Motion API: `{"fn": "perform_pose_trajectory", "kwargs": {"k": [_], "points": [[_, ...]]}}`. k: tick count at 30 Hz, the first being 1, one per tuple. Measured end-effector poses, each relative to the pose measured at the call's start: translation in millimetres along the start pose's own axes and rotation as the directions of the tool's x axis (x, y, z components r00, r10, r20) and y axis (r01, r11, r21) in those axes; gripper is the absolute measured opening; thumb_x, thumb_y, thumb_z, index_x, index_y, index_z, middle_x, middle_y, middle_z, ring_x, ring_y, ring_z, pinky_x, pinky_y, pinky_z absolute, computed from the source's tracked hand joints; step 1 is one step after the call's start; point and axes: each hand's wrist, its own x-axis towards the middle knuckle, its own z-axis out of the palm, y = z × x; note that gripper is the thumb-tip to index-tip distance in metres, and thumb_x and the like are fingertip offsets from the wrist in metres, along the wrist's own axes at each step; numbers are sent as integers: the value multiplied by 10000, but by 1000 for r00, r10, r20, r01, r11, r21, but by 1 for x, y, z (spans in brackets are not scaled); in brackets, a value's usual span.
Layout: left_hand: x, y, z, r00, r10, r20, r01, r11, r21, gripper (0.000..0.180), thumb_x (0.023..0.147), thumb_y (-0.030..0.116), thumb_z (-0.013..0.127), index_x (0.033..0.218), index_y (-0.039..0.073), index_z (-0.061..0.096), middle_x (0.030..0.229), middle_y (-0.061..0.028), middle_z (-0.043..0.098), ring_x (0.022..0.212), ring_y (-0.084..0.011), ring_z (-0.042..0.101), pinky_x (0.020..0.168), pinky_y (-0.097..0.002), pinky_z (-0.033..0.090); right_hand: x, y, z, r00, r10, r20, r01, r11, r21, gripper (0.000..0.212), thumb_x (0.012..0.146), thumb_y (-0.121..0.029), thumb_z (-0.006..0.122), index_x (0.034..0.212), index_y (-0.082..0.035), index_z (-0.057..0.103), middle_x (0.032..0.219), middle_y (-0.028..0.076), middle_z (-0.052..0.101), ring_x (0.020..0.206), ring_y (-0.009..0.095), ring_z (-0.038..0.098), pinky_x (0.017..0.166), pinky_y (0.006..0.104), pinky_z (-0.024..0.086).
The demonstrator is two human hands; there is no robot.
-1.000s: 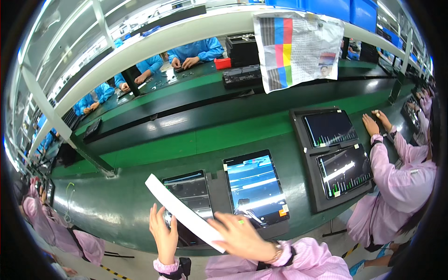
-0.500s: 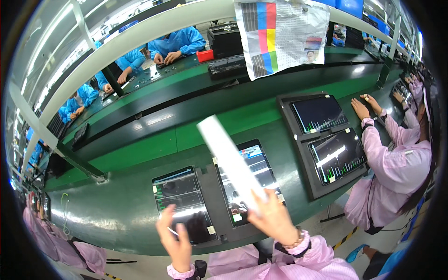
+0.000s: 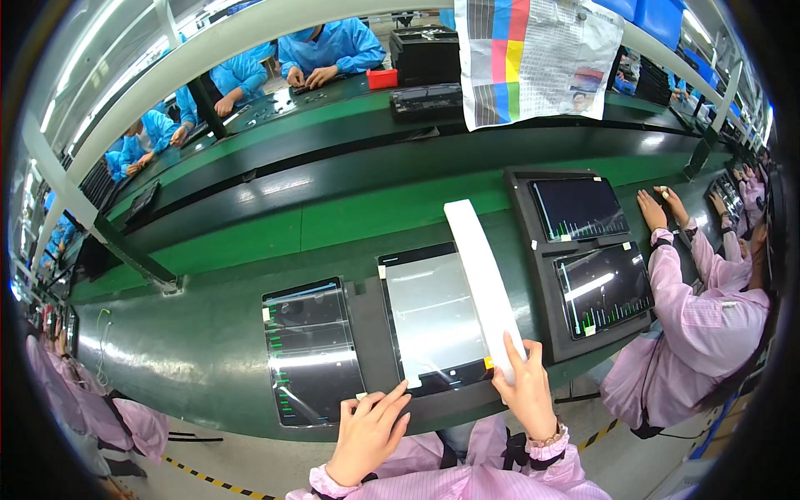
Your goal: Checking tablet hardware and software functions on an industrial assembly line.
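My right hand (image 3: pixel 527 387) grips the lower end of a long white bar (image 3: pixel 483 283), which lies tilted along the right side of the middle tablet (image 3: pixel 435 308). That tablet's screen glows pale grey, with a dark band at its bottom. At its lower left corner my left hand (image 3: pixel 371 429) has its index finger stretched out by a small pale tab, the other fingers loosely bent and nothing visible in them. To the left lies a second tablet (image 3: pixel 310 362), dark with green marks along its left side. A black foam tray (image 3: pixel 367 333) shows between the two tablets.
Another black tray (image 3: pixel 533 250) at right bears two dark tablets (image 3: pixel 579 208) with green bars. A pink-sleeved co-worker (image 3: pixel 683 292) sits beyond it. A printed sheet (image 3: pixel 542 67) hangs from the rail. Blue-clad workers (image 3: pixel 329 54) sit across the green bench (image 3: pixel 225 250).
The white bar has moved right, off the middle of the tablet to its right side. The middle screen went from a picture to pale grey. My left hand moved right to that tablet's lower corner.
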Motion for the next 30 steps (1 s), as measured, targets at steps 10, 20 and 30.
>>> {"fn": "perform_pose_trajectory", "kwargs": {"k": [10, 20, 30], "points": [[2, 7, 5, 999, -7, 37, 7, 1000, -17, 324, 821, 208, 643, 1116, 80, 603, 1279, 35, 563, 938, -159, 528, 767, -319, 362, -9, 4, -14, 999, 28, 21, -27, 1000, -14, 621, 741, -87, 658, 1336, -89, 480, 1111, 229, 447, 839, 407, 608, 710, 422, 521], [3, 2, 18, 998, -11, 70, 9, 999, 33, 342, 801, 187, 652, 1120, 78, 597, 1281, 37, 562, 927, -177, 521, 782, -333, 352, -12, 6, -13, 999, 31, 7, -31, 999, -15, 619, 726, -86, 660, 1322, -85, 495, 1095, 221, 455, 838, 398, 604, 705, 419, 516], [14, -8, 7, 996, -92, 0, 92, 993, 69, 379, 788, 130, 649, 1157, 88, 569, 1285, 25, 563, 949, -187, 516, 827, -339, 332, -8, 7, -13, 1000, 29, 3, -29, 1000, -12, 625, 711, -78, 660, 1317, -94, 506, 1085, 212, 462, 844, 392, 601, 705, 420, 514]]}}
